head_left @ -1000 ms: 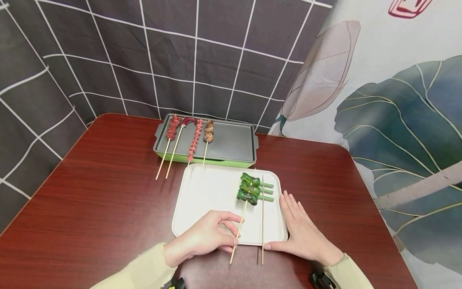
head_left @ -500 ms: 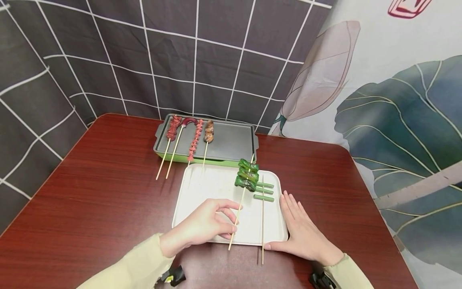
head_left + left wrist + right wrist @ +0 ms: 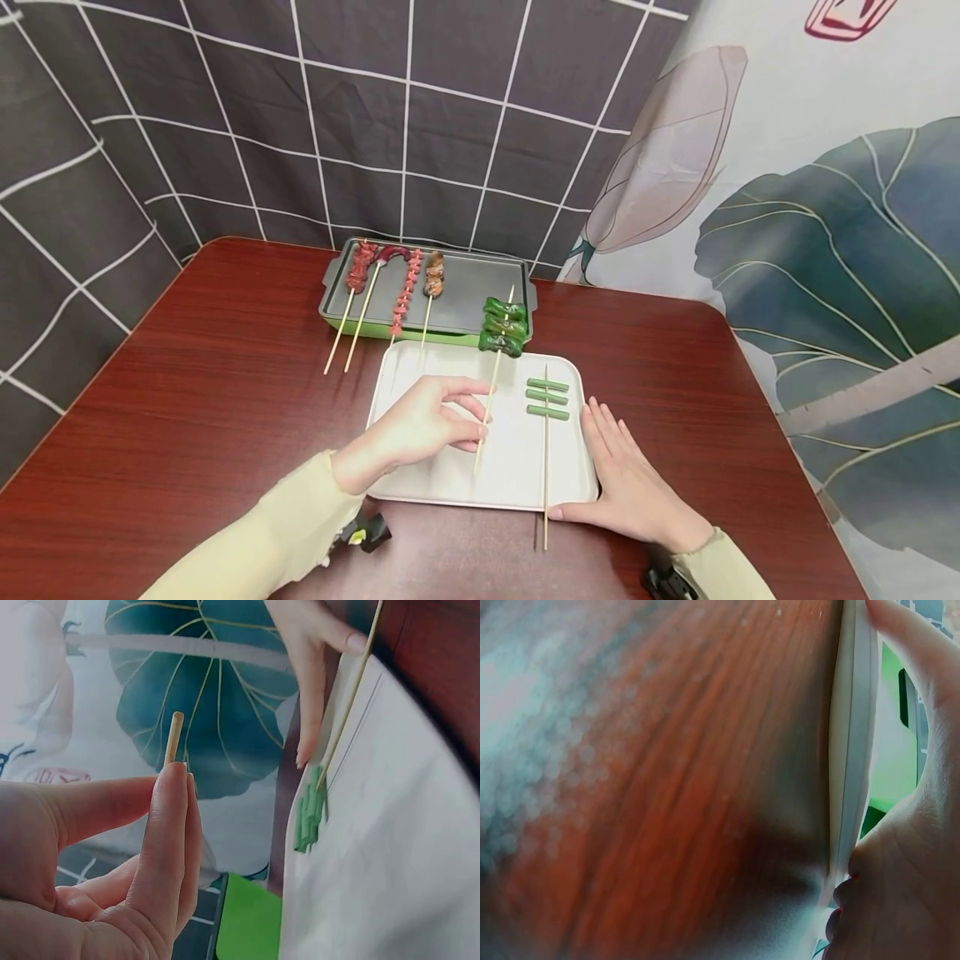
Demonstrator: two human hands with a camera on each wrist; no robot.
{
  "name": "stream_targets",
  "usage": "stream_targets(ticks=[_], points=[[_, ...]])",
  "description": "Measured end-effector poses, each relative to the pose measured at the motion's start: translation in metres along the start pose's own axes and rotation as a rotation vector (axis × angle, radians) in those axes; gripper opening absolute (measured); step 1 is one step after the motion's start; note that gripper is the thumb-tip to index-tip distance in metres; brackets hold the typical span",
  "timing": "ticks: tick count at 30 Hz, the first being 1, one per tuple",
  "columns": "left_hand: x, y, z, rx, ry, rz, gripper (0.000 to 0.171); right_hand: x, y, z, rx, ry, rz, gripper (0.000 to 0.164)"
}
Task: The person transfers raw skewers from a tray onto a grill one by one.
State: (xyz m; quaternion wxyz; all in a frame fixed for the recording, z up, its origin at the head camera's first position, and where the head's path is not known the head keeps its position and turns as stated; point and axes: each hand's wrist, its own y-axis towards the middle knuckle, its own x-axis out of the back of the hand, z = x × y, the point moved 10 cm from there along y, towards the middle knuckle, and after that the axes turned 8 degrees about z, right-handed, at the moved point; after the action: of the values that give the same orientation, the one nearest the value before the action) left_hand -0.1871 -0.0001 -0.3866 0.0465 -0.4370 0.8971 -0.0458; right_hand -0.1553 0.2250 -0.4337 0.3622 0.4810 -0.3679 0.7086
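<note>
My left hand (image 3: 427,421) pinches the bamboo stick of a green pepper skewer (image 3: 503,327) between thumb and fingers. The peppers overlap the front edge of the grill pan in the head view. In the left wrist view the stick's butt end (image 3: 174,739) juts out past the fingertips. A second skewer, with short green stalk pieces (image 3: 547,398), lies on the right part of the white tray (image 3: 517,458), its stick reaching past the front rim. My right hand (image 3: 637,483) rests with straight fingers along the tray's right edge, thumb at the front corner.
Behind the tray stands a green grill with a grey pan (image 3: 480,283). On its left half lie a red meat skewer (image 3: 358,267), a dark curled skewer (image 3: 393,252), a thin red-piece skewer (image 3: 406,292) and a browned meat skewer (image 3: 434,273). A reddish wooden table (image 3: 225,358) lies beneath.
My left hand has carried the pepper skewer up off the tray's right side, forward and slightly left toward the grill. The stalk skewer is uncovered now. My right hand has stayed put.
</note>
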Motion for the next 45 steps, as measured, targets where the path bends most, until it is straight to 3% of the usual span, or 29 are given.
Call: stream_targets(ticks=[12, 20, 28, 35, 45], points=[[0.044, 0.017, -0.016, 0.035, 0.024, -0.126, 0.056, 0.000, -0.001, 0.000, 0.007, -0.007, 0.001, 0.137], [0.061, 0.035, -0.028, 0.076, 0.039, -0.143, 0.054, 0.000, -0.001, -0.002, 0.008, -0.011, 0.002, 0.137], [0.072, 0.047, -0.025, 0.128, 0.041, -0.150, 0.055, 0.001, 0.000, 0.000, 0.015, -0.016, 0.002, 0.135], [0.077, 0.048, -0.017, 0.186, 0.031, -0.156, 0.052, 0.001, 0.000, 0.000, 0.011, -0.009, -0.002, 0.136], [0.078, 0.049, -0.015, 0.195, 0.042, -0.142, 0.053, 0.000, -0.001, -0.001, 0.002, -0.001, 0.001, 0.137]])
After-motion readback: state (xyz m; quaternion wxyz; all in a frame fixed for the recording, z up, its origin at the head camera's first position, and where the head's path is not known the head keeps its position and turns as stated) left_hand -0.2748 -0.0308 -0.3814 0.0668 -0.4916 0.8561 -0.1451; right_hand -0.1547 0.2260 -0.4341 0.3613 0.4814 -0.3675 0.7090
